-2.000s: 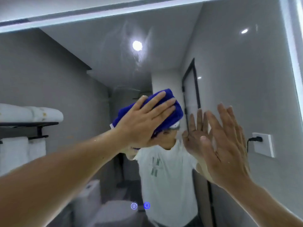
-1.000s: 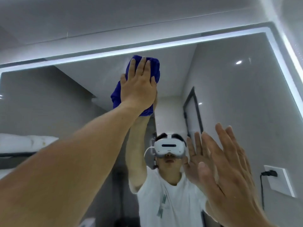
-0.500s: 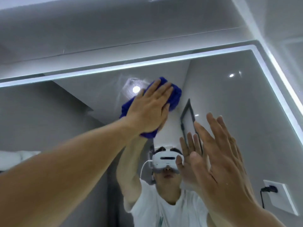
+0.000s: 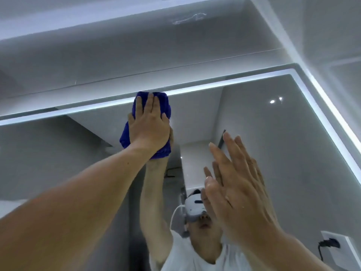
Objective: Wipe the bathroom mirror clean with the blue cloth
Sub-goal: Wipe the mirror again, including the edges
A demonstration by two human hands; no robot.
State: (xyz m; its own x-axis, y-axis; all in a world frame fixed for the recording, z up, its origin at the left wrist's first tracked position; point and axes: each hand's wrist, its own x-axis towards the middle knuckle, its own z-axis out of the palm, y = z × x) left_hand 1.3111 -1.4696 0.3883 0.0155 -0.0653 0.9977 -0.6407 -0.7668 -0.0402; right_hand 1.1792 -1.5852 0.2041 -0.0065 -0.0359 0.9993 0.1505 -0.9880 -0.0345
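Pressing blue cloth (image 4: 163,103) to mirror (image 4: 273,153) top edge with flat left hand (image 4: 149,126); resting right hand (image 4: 240,196), fingers straight, lower on mirror.

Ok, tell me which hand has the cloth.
The left hand, pressing the blue cloth against the mirror near its lit top edge; the right hand is bare.

Left hand (image 4: 149,126) goes back up with the blue cloth (image 4: 150,108), off the ceiling-light reflection it covered half a second ago, and now presses it flat at the mirror's lit top edge (image 4: 224,83). View tilts up too, so the right hand (image 4: 240,192) sits lower in frame.
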